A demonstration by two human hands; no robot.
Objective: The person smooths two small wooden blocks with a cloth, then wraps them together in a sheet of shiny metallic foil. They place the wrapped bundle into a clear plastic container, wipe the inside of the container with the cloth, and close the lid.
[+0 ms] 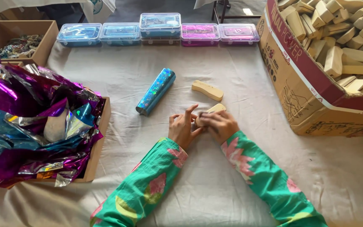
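Head view shows both hands meeting at the middle of the frame on a cloth-covered desk (240, 180). The right hand (220, 125) is closed over one end of a pale wooden block (212, 111), whose other end pokes out toward the upper right. The left hand (183, 128) rests against the block's near end with its fingers loosely spread and one finger raised, touching rather than clasping. A second wooden block (207, 90) lies just above, apart from the hands, and a rolled tube of blue holographic foil (156, 91) lies to the upper left of them.

At the left edge a cardboard tray (98, 143) overflows with crumpled purple and blue foil (26, 122); at the upper right a large carton (316, 105) is heaped with more such blocks. Small lidded plastic boxes (160, 29) line the top.

The held block looks stiff, light and smooth, unlikely to break; its long sides seem the surest place to hold it.
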